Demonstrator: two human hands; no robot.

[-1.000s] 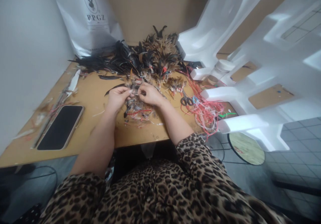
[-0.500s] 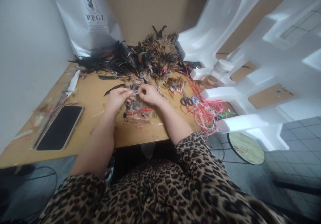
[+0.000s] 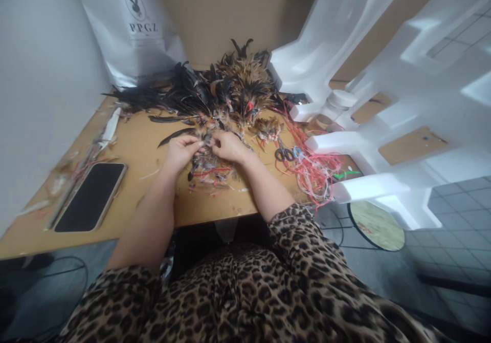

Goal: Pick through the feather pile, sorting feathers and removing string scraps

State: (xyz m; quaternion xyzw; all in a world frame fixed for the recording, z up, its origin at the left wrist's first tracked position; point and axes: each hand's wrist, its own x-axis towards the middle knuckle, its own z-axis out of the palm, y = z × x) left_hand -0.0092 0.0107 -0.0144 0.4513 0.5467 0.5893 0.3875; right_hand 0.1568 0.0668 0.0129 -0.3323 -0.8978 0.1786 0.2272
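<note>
My left hand (image 3: 183, 151) is closed in a pinch, thumb against forefinger, at small brown feathers (image 3: 207, 130) in the middle of the table. Facing it, my right hand (image 3: 227, 146) is closed too, its fingertips curled in beside the left ones. What lies between the fingertips is small and blurred; it looks like a feather. Below the hands is a loose heap of feather scraps and red string (image 3: 210, 171). Long black feathers (image 3: 180, 89) and a large brown feather bunch (image 3: 247, 77) lie beyond. A small feather bunch (image 3: 268, 129) sits right of my right hand.
A phone (image 3: 92, 197) lies at the left. Black-handled scissors (image 3: 284, 154) and tangled pink string (image 3: 316, 174) are on the right, near white foam pieces (image 3: 368, 187) and a lidded jar (image 3: 339, 102). A white bag (image 3: 141, 51) stands at the back; a round stool (image 3: 376, 225) is below right.
My right hand's fingers have closed down and lowered slightly towards the left fingertips. The left hand stays nearly in place, still pinching. The view has shifted very slightly.
</note>
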